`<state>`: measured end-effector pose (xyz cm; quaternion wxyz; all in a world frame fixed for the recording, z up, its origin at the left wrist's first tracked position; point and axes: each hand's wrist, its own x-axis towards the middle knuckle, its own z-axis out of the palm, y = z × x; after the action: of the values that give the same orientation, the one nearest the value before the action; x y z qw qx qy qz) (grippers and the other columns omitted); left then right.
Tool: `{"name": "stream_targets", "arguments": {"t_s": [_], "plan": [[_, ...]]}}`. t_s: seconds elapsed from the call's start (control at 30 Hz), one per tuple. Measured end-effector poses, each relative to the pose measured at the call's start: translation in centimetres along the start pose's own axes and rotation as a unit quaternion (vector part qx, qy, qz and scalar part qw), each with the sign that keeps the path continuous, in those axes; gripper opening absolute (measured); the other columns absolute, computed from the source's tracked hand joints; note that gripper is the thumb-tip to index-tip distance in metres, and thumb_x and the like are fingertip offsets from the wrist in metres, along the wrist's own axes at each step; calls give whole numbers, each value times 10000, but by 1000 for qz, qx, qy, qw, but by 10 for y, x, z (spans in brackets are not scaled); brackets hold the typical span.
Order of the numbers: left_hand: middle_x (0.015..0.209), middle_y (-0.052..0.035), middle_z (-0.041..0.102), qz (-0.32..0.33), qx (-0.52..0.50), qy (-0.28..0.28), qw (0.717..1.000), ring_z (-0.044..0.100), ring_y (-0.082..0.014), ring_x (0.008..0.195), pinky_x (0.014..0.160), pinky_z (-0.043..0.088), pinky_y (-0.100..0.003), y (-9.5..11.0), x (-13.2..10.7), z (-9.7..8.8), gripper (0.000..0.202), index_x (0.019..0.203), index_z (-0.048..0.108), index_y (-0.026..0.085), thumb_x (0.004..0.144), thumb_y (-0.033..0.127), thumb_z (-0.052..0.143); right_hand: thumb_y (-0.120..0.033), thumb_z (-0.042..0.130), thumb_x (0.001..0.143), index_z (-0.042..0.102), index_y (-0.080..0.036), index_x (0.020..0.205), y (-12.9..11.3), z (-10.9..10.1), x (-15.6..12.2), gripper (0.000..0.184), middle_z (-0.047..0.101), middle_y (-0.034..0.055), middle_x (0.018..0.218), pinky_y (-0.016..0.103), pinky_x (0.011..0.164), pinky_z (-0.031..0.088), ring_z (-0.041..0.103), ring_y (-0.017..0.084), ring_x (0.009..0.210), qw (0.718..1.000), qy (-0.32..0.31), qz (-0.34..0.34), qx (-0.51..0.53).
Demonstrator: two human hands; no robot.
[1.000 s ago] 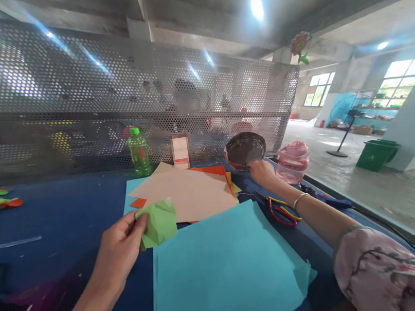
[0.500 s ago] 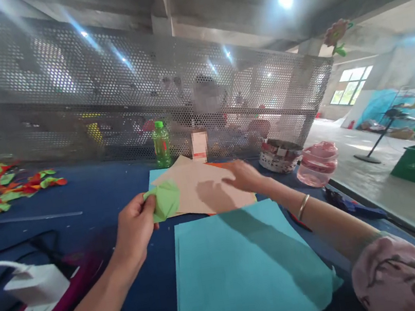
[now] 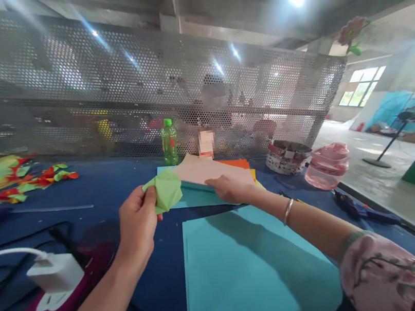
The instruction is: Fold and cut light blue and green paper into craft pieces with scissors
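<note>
My left hand point(image 3: 138, 225) pinches folded green paper point(image 3: 166, 189) — light, crushable, best held at an edge — while my right hand point(image 3: 231, 188) grips a limp beige sheet point(image 3: 209, 169).

A thin silver-coloured bangle point(image 3: 288, 211) is worn on the wrist just behind the right grip point(image 3: 231, 188). Further back from that grip, a loose pink sleeve point(image 3: 385, 274) is seen, printed with dark stems and reddish flowers and edged in green. Behind the left grip point(image 3: 139, 223), the forearm is left bare.
</note>
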<state>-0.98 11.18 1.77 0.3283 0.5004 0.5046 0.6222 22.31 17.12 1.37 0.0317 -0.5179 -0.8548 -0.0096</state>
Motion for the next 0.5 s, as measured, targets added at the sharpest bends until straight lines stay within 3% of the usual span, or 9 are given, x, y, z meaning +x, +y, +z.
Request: {"name": "stream_targets", "arguments": {"t_s": [0.17, 0.27, 0.37, 0.5], "plan": [[526, 57, 490, 3, -76, 73, 994, 395, -83, 403, 358, 307, -210, 9, 3, 0, 157, 676, 585, 182, 730, 329, 596, -172, 375, 886, 615, -169, 1125, 34, -23, -4, 338, 672, 102, 1060, 268, 733, 401, 598, 227, 910, 994, 86, 55, 45], [523, 52, 498, -3, -91, 89, 992, 405, -80, 395, 346, 321, -203, 13, 5, -1, 129, 668, 590, 176, 721, 293, 596, -139, 396, 847, 653, -127, 939, 46, -30, -6, 273, 672, 82, 885, 243, 669, 364, 565, 189, 783, 990, 104, 68, 68], [517, 54, 494, -7, -90, 87, 992, 403, -74, 385, 337, 319, -196, 14, 5, -2, 116, 669, 595, 172, 725, 273, 591, -141, 404, 819, 637, -121, 815, 53, -30, -7, 234, 608, 38, 718, 227, 599, 321, 505, 156, 683, 986, 112, 81, 97], [512, 60, 489, -13, -93, 79, 992, 400, -65, 375, 332, 309, -191, 13, 4, -3, 119, 682, 597, 169, 734, 276, 596, -193, 412, 817, 614, -140, 814, 58, -21, -10, 208, 542, -5, 670, 208, 568, 301, 466, 132, 645, 981, 108, 83, 142]]}}
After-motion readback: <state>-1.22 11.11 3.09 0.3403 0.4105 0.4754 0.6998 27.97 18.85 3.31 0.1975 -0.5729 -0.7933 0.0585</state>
